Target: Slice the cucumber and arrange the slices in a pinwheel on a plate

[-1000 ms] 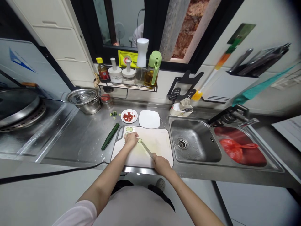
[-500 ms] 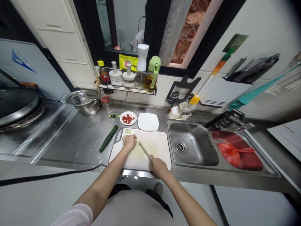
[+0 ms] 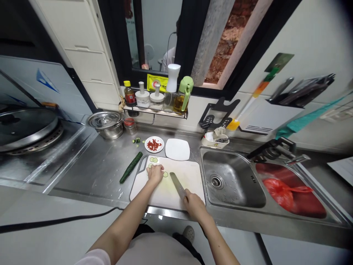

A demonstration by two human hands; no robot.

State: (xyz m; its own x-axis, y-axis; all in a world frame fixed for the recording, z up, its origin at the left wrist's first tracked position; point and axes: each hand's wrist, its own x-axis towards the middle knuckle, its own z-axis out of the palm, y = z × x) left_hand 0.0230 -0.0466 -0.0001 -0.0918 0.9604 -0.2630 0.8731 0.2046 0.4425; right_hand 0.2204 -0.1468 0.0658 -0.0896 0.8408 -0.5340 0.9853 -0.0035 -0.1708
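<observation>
My right hand [image 3: 194,206] is wrapped round the handle of a kitchen knife [image 3: 178,185], its blade slanting up and left, broad face showing. Under it lies a white cutting board [image 3: 190,173] with a grey rim. My left hand [image 3: 156,173] rests on the board's left part with its fingers curled down; what they hold, if anything, is hidden. A round cucumber slice [image 3: 165,174] lies between this hand and the blade, apart from the knife. More cucumber slices [image 3: 153,159] lie beyond my left fingers. Left of the board is a whole cucumber [image 3: 131,168].
Behind the board stand a plate of chopped red pieces [image 3: 149,149] and a white square plate [image 3: 178,142]. Green scraps [image 3: 138,140] lie nearby. A lidded steel pot [image 3: 109,130] stands back left; a double sink [image 3: 234,200] holding a red bag [image 3: 280,193] is at right.
The knife has moved right, away from the slice, and its blade has turned to show its broad face. My left hand stays near the slices. The whole view has shifted slightly.
</observation>
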